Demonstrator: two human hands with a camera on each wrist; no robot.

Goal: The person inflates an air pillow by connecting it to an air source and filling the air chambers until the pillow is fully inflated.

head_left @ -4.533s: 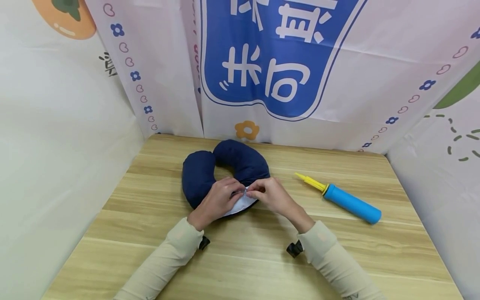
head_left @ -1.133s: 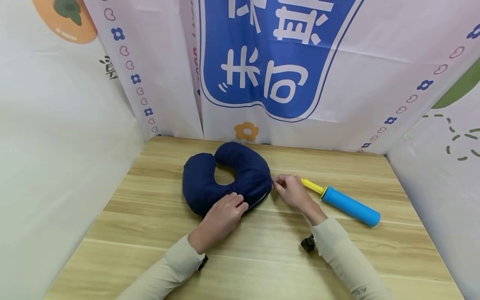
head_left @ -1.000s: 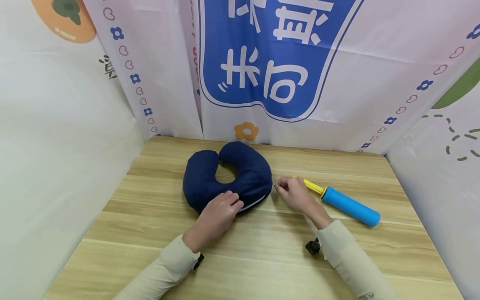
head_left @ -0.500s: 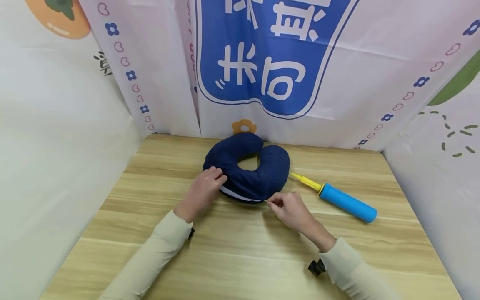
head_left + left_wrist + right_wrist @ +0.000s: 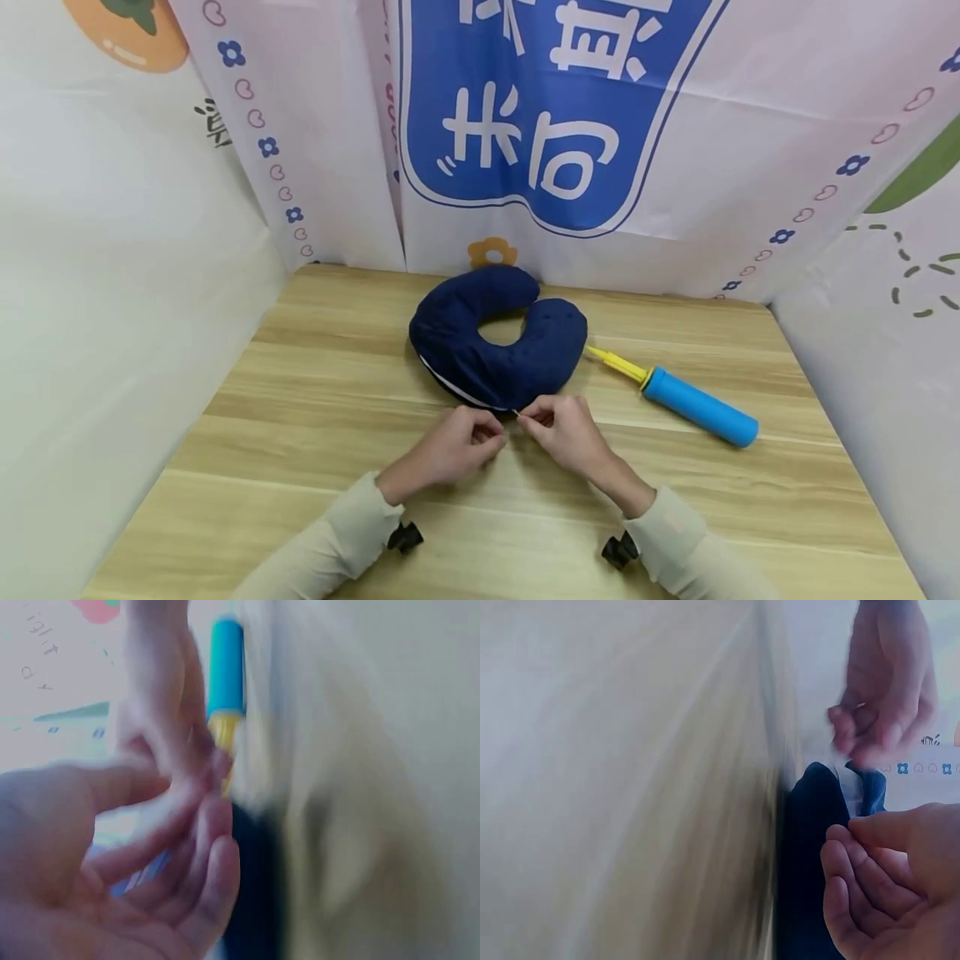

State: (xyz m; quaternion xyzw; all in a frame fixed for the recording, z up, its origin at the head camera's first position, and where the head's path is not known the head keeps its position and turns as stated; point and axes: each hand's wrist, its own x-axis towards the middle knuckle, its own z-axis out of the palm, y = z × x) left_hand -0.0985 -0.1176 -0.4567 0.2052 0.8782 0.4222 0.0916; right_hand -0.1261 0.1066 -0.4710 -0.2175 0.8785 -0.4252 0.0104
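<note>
A navy U-shaped neck pillow [image 5: 465, 342] lies on the table, its gap turned toward the back right. White lining [image 5: 453, 388] shows through a narrow zipper slit along its front left edge. At the right end of that slit my right hand [image 5: 567, 433] pinches a small zipper pull [image 5: 515, 412] between thumb and forefinger. Just left of it, in front of the pillow, hovers my left hand [image 5: 456, 446], its fingers loosely bent and holding nothing. In the left wrist view a space shows between the thumb and fingers of the left hand [image 5: 142, 855].
A blue hand pump [image 5: 701, 407] with a yellow nozzle [image 5: 618, 363] lies to the right, its tip close to the pillow. Printed cloth walls [image 5: 337, 167] close off the table's back and sides. Bare wood [image 5: 495, 533] stretches in front of both hands.
The pillow has turned and shifted right, and its white slit has narrowed since the earliest frame. My left hand has let go of the pillow's left side and moved over beside my right hand.
</note>
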